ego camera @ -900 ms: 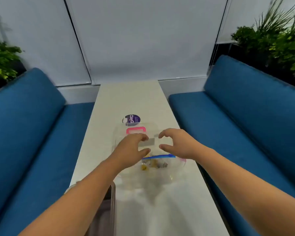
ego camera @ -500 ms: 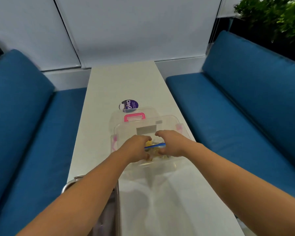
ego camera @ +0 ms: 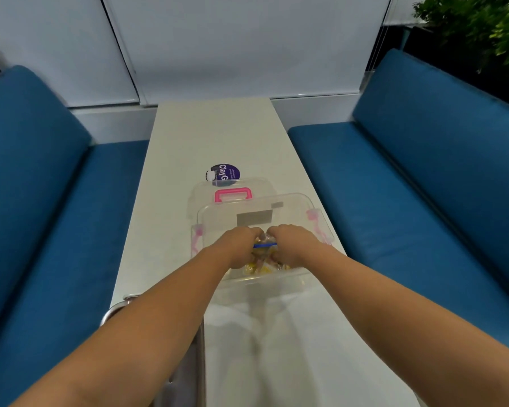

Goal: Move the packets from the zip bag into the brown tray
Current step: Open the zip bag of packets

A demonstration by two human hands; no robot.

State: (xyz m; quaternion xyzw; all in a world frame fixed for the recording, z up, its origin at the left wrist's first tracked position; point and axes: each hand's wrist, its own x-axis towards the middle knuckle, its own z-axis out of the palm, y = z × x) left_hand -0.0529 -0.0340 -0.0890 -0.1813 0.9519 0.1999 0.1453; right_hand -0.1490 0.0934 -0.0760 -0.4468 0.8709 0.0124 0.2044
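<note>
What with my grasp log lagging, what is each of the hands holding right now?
Left hand: fingers curled, gripping the zip bag at its blue seal.
Right hand: fingers curled, gripping the same zip bag.

Zip bag [ego camera: 265, 245], packets [ego camera: 263, 268], tray [ego camera: 201, 362].
Clear bag, blue zip strip, bunched inside clear box; yellow packets within. Tray at table's near-left edge, mostly hidden.

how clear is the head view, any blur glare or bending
Head view: wide-angle bends the sofas and table; the plant at top right is motion-smeared; the clear box and zip bag blur the packets between left hand and right hand; soft arm shadows fall on the table.
</note>
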